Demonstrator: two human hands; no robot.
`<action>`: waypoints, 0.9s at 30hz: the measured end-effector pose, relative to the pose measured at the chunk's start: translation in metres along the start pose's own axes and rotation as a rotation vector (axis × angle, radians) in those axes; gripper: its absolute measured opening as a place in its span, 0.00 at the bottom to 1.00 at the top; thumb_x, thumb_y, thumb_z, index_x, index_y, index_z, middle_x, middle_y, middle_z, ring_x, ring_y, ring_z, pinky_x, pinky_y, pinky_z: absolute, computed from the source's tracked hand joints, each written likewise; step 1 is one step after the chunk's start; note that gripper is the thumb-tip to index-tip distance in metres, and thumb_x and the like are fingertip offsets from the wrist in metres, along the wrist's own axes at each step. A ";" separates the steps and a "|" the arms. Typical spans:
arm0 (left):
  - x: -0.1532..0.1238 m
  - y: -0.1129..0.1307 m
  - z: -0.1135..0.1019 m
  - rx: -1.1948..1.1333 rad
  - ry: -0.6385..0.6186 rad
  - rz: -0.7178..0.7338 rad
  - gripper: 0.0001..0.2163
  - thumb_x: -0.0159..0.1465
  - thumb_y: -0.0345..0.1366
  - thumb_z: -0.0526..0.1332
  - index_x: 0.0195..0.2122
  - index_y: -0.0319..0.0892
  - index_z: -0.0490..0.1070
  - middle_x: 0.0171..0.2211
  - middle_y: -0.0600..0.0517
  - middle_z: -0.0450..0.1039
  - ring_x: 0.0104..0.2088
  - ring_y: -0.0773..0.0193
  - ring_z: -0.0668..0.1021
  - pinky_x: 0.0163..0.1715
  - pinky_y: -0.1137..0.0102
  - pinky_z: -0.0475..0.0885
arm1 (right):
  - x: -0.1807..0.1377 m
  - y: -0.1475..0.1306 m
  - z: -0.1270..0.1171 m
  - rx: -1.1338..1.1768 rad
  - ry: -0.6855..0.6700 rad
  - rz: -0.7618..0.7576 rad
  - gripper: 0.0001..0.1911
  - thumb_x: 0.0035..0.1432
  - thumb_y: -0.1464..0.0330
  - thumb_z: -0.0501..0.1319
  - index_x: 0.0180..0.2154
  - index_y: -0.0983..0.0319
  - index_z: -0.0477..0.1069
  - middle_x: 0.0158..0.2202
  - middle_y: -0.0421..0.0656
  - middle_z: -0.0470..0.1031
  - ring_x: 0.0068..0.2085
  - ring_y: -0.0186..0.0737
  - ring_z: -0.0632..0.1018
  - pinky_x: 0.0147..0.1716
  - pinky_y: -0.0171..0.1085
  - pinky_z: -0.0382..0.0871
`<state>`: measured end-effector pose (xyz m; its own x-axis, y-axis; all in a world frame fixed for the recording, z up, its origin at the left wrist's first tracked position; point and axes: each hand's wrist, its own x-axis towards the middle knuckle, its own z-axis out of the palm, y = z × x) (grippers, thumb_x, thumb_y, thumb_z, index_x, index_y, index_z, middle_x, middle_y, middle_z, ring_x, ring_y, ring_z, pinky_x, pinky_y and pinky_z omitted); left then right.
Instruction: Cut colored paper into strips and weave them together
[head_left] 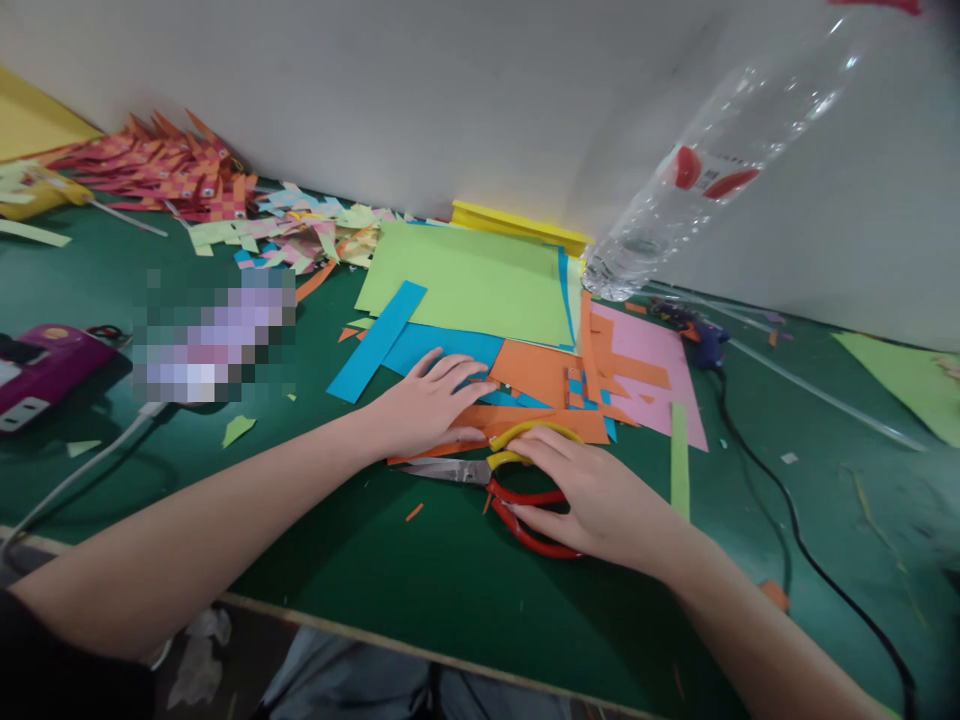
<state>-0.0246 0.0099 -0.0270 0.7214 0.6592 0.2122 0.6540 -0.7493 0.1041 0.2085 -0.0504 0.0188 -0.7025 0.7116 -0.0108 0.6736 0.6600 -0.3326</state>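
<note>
My right hand grips the scissors, which have one yellow and one red handle. Their blades point left, slightly apart, along the near edge of an orange paper strip. Flat over the coloured paper, my left hand has its fingers spread. Beneath and around its fingertips are blue paper and an orange sheet; the palm hides some of the pieces. A blue strip lies to the left of that hand. Behind it rests a light green sheet.
A clear plastic bottle stands at the back right. Beside the pink sheet is a glue gun with a black cord. Leftward are a blurred-out phone-like object, a purple power strip and woven paper pieces.
</note>
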 end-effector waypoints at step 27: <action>0.001 0.000 -0.017 -0.057 0.208 0.064 0.13 0.72 0.41 0.50 0.48 0.41 0.68 0.48 0.46 0.73 0.52 0.57 0.72 0.57 0.58 0.63 | -0.026 0.073 -0.021 -0.057 0.530 0.306 0.18 0.54 0.62 0.64 0.47 0.59 0.68 0.47 0.49 0.77 0.46 0.53 0.79 0.42 0.48 0.74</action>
<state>-0.0281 0.0094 -0.0103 0.6950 0.5869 0.4154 0.5899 -0.7957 0.1372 0.2808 -0.0160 0.0150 -0.2750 0.8843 0.3773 0.8482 0.4079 -0.3378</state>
